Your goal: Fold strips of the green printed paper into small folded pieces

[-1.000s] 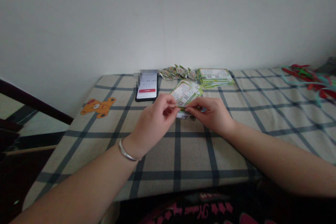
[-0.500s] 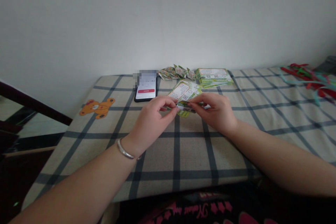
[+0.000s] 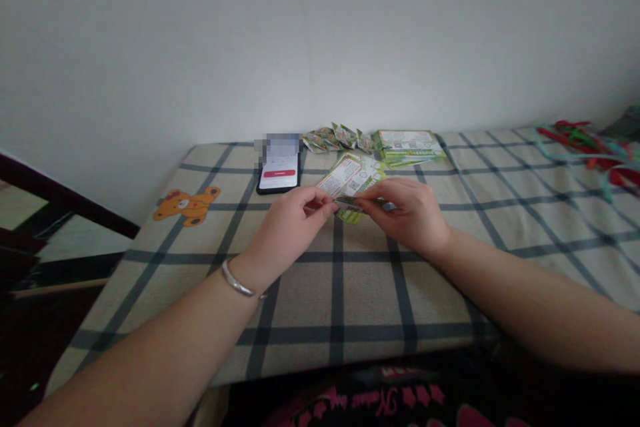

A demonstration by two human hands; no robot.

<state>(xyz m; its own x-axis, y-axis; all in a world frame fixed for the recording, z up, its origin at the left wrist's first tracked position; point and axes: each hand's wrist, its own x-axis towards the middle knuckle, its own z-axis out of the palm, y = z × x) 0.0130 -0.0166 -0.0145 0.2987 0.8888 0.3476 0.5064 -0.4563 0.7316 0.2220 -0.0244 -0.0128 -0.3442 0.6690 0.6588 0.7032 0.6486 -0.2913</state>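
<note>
Between my two hands is a small green printed packet [image 3: 347,200], pinched at both ends and partly covered by fingers. My left hand [image 3: 303,213], with a silver bangle [image 3: 237,278] at the wrist, has thumb and fingertips closed on its left end. My right hand [image 3: 407,210] grips the right end the same way. Right behind and beneath the packet lies a flat green-and-white printed carton [image 3: 345,173] on the checked cloth. Several crumpled green packets [image 3: 333,139] sit by the wall.
A smartphone [image 3: 280,167] with a lit screen lies left of the carton. Another green box [image 3: 407,143] stands at the back right. Red and teal ribbons [image 3: 590,150] are heaped far right. An orange bear figure [image 3: 187,205] is on the checked tablecloth [image 3: 300,320] at left.
The packet has tilted in my fingers, so less of its printed face shows. Both hands stay in nearly the same place.
</note>
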